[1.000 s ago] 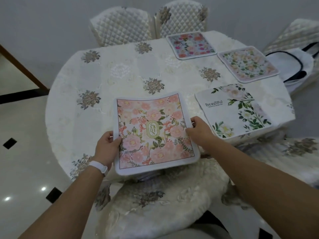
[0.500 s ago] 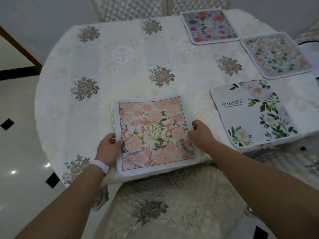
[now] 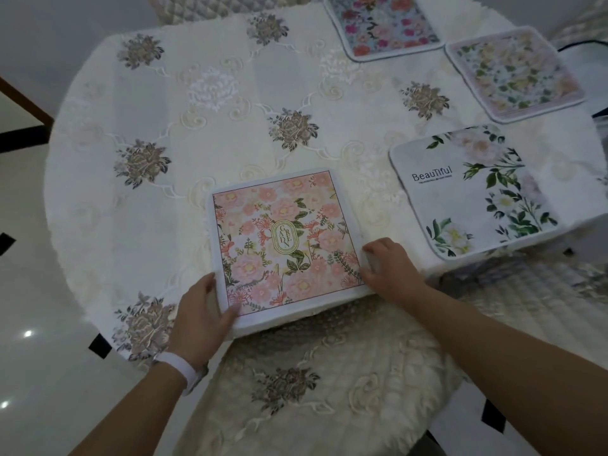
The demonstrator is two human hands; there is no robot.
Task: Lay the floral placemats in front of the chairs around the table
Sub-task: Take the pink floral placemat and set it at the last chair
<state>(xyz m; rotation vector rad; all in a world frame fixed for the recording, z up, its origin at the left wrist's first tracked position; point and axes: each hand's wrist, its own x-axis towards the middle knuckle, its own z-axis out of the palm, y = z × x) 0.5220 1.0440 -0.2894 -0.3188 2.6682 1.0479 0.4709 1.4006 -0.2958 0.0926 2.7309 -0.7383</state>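
Embroidered cloth tablecloth (image 3: 204,133) — matt; floor (image 3: 39,324) glossy; quilted chair cover (image 3: 329,383).

Open across the left half and the middle of the table (image 3: 184,133): flat embroidered cloth, reachable from above and from the left rim. Taken at the near edge by the pink placemat (image 3: 286,241), gripped at its left corner by the left hand (image 3: 200,311) and at its right edge by the right hand (image 3: 388,268). Just right of that, a narrow strip of cloth, then the Beautiful placemat (image 3: 460,199). Beyond, the pale placemat (image 3: 513,74) and the red-flowered placemat (image 3: 381,24), close together, all low and flat. Crowded under the near edge by a padded chair (image 3: 312,373). At the far right rim, possibly a dark-trimmed bag (image 3: 585,44), cut off.
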